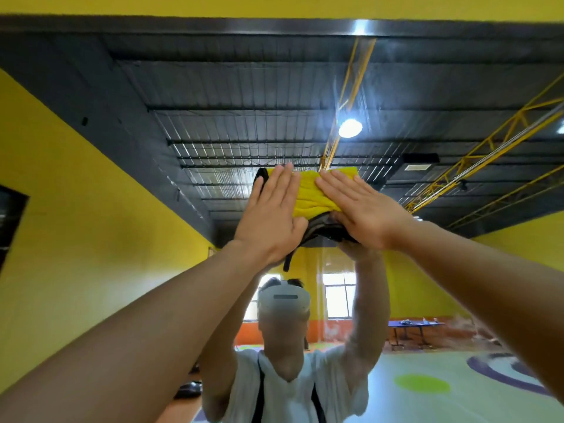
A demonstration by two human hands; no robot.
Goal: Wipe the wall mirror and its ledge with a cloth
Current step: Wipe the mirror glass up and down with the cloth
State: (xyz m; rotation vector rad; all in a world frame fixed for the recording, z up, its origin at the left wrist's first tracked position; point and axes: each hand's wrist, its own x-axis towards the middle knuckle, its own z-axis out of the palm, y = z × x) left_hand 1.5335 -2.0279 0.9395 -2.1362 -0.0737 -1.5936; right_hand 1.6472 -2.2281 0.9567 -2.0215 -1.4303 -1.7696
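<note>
Two flat palms, fingers straight, pressing on the yellow cloth (311, 190): left hand (271, 215) over its left end, right hand (363, 206) over its right end; cloth bunched between both, held against the wall mirror (244, 117). Below the wrists, a reflected white headset (283, 300).

Cloth (311, 193) partly covered by left hand (271, 219) and right hand (364, 209); mirror (232, 117) runs out of view at bottom.

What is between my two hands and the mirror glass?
A yellow cloth, pressed flat on the mirror by the left hand and right hand, seen in the head view.
</note>
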